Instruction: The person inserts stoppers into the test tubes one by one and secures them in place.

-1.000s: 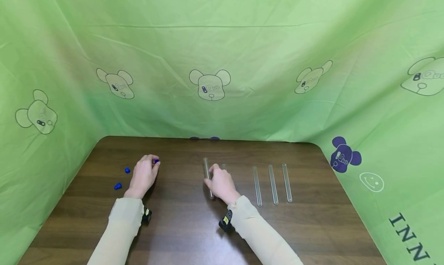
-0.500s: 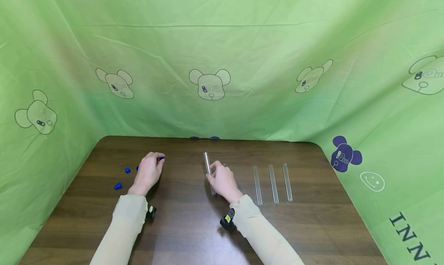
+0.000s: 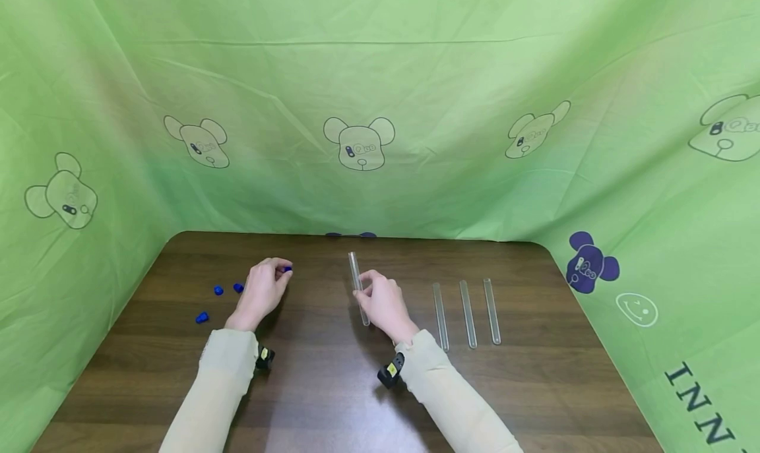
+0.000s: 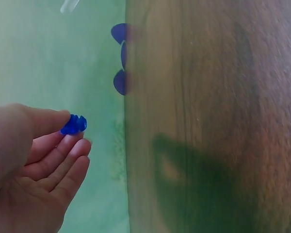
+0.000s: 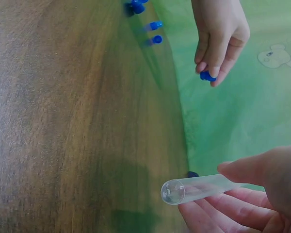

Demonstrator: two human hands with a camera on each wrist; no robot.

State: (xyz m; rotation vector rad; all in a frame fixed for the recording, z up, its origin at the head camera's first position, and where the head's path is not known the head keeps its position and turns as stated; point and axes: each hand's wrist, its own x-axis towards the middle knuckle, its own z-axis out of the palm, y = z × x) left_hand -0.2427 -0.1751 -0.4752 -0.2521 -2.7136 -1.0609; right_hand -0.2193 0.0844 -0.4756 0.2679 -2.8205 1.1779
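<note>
My left hand (image 3: 261, 288) pinches a ridged blue stopper (image 4: 75, 124) between thumb and fingertips, held up over the table. The right hand (image 3: 384, 306) grips a clear test tube (image 3: 356, 281) between thumb and fingers around its middle. This tube is raised and tilted, its rounded end (image 5: 172, 192) towards the right wrist camera and its other end pointing away from the person. A gap separates the stopper from the tube. More blue stoppers (image 3: 218, 290) lie on the table left of the left hand.
Three clear test tubes (image 3: 467, 313) lie side by side on the brown wooden table (image 3: 320, 387), right of the right hand. A green printed cloth (image 3: 362, 202) hangs behind the table and along both sides.
My left hand has moved right with the stopper, uncovering another stopper behind it. The right hand has lifted the test tube and moved it slightly away from the person.
</note>
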